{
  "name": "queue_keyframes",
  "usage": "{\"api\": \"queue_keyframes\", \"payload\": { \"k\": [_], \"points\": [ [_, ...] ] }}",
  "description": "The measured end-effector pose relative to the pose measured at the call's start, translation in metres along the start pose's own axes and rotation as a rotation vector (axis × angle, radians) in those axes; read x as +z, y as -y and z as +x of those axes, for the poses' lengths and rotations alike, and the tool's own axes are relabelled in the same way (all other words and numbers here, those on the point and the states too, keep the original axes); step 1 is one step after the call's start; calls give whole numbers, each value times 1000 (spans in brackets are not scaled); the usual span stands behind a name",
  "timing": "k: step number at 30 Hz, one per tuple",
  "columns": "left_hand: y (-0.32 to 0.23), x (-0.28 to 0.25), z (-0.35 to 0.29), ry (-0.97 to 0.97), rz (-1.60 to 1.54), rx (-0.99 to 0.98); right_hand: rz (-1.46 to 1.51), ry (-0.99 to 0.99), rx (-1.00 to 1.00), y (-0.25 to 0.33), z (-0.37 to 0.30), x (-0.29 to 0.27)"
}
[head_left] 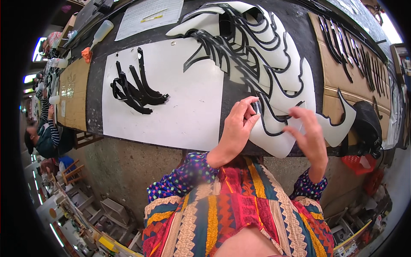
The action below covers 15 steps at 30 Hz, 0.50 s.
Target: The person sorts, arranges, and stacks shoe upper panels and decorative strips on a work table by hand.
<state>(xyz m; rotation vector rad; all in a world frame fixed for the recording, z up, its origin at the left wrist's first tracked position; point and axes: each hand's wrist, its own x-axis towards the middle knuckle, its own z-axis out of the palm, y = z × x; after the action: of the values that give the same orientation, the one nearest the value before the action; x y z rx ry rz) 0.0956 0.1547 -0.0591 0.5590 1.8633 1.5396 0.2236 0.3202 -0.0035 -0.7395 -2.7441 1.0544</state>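
Nearest me on the table lies a white curved cut piece (pixel 274 143) with a black strip running along its scalloped edge. My left hand (pixel 239 124) is closed on its left tip, thumb and fingers pinched together. Over the right end of the same edge is my right hand (pixel 310 137), slightly blurred, thumb and forefinger apart; whether its fingertips touch the piece I cannot tell. Beyond my hands, similar black-edged white pieces (pixel 278 58) overlap in a long fanned row. Loose black strips (pixel 135 90) lie bunched on a white board (pixel 188 115) to the left.
Another edged white piece (pixel 342 122) lies at right beside a black bag-like object (pixel 366 128). Cardboard (pixel 342 96) there carries several dark strips. A squeeze bottle (pixel 102 32) and a paper sheet (pixel 147 17) are at the far left. A co-worker (pixel 47 135) sits beyond the table's left end.
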Motion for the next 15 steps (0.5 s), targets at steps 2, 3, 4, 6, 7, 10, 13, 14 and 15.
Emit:
{"api": "queue_keyframes", "payload": {
  "k": [2, 3, 4, 6, 7, 10, 13, 14, 15],
  "points": [
    [2, 1, -2, -13, 9, 11, -174, 115, -262, 10, -4, 6],
    [3, 2, -4, -23, 112, 93, -173, 113, -258, 9, -5, 9],
    [3, 3, -5, -32, 214, 175, -236, 113, -264, 7, -7, 14],
    [-3, 0, -4, -14, 391, 330, -311, 124, -264, 6, -10, 15],
    [-5, 0, -4, 1, 566, 486, -310, 123, -256, 4, -12, 16],
    [-5, 3, -7, 122, 640, 557, -194, 233, -265, -1, -18, 19],
    [0, 9, -8, 181, 787, 671, -158, 59, -308, -3, -26, 22],
    [0, 9, -8, 206, 822, 674, -149, -140, -102, -8, -30, 24],
    [0, 9, -8, 232, 858, 678, -138, -339, 106, -13, -33, 25]
  ]
}}
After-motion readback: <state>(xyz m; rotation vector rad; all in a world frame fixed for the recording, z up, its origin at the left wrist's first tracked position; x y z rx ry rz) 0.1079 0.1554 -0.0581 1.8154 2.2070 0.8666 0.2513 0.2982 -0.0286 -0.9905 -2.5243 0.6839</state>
